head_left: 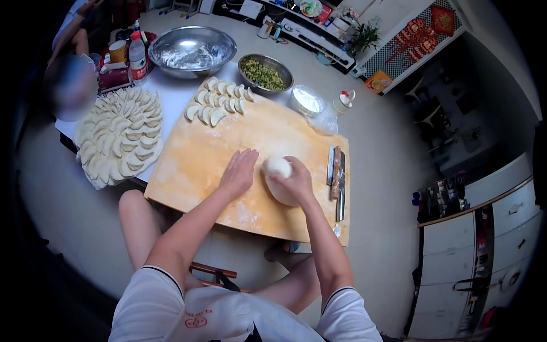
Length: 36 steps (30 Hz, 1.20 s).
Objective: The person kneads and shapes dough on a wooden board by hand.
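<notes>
A lump of white dough rests on the wooden board, right of the middle. My right hand is wrapped around its upper part, and a rounded end bulges out by the thumb. My left hand lies flat on the board to the left of the dough, apart from it, its fingers stretched out and holding nothing. Loose flour is scattered near the front edge. Rows of folded dumplings sit at the board's far left corner.
A knife and a brown rolling pin lie along the right edge. Behind stand a filling bowl, a large steel bowl and a flour container. More dumplings cover the left side, beside another person.
</notes>
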Tool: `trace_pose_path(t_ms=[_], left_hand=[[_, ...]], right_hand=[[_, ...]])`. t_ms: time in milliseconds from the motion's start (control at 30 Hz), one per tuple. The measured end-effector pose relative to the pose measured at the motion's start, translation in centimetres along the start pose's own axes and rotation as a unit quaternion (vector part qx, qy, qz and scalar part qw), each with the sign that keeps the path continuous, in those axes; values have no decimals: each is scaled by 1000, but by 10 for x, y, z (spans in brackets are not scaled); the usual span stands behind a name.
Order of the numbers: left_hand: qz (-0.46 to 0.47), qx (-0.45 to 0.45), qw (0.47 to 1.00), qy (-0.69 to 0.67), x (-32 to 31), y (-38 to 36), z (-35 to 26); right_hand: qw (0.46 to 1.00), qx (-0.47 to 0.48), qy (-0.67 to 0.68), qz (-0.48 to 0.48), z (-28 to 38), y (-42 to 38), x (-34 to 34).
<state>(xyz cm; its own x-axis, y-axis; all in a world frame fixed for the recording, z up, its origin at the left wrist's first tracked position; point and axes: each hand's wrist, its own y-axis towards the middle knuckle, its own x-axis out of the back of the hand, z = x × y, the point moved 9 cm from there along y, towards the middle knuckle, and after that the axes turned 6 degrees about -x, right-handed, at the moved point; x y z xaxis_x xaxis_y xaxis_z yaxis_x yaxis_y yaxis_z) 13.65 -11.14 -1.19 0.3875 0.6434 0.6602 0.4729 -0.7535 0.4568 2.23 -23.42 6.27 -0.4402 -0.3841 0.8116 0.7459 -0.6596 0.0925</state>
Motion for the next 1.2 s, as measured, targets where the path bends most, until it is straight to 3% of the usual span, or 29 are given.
trace_pose_path(t_ms=[67, 100, 167, 267, 367, 400, 467, 533, 633, 667, 767, 933, 1133, 1200], left_hand=[[9, 10, 1000, -1, 0, -2, 0], [1, 13, 1000, -4, 0, -3, 2], [-10, 13, 1000, -12, -1, -3, 3], [-26, 65, 991, -111, 7, 1, 12], [-41, 70, 957, -278, 6, -4, 17], [-25, 48, 971, -232, 8, -3, 12], [12, 1, 990, -142, 13, -2, -7], [52, 22, 984, -170, 13, -1, -16], [78, 37, 982, -171, 14, -1, -17], [83, 39, 982, -167, 11, -3, -17], [88, -10, 992, -90, 6, -2, -23], [81, 1, 992, -93, 9, 1, -17], [58, 35, 987, -144, 4, 1, -7], [64, 47, 986, -150, 6, 0, -7]], right_hand=[[981, -89, 171, -33, -17, 6, 24], [941, -114, 319, -1, -22, 7, 24], [881, -196, 425, 60, -32, 5, 15], [932, -231, 257, 109, -80, 21, -22], [947, -188, 248, 87, -87, 45, -41], [966, -143, 210, 51, -84, 58, -45], [985, -159, 63, -1, -73, 74, -53], [976, -194, -94, -28, -25, 59, -47], [973, -193, -125, -33, -12, 68, -53], [979, -153, -124, -51, -10, 74, -50], [985, -147, -92, 3, -27, 105, -53], [988, -136, -59, 55, -51, 141, -59], [990, -55, -122, -37, -8, 94, -45], [996, -63, -55, -12, -3, 74, -37]])
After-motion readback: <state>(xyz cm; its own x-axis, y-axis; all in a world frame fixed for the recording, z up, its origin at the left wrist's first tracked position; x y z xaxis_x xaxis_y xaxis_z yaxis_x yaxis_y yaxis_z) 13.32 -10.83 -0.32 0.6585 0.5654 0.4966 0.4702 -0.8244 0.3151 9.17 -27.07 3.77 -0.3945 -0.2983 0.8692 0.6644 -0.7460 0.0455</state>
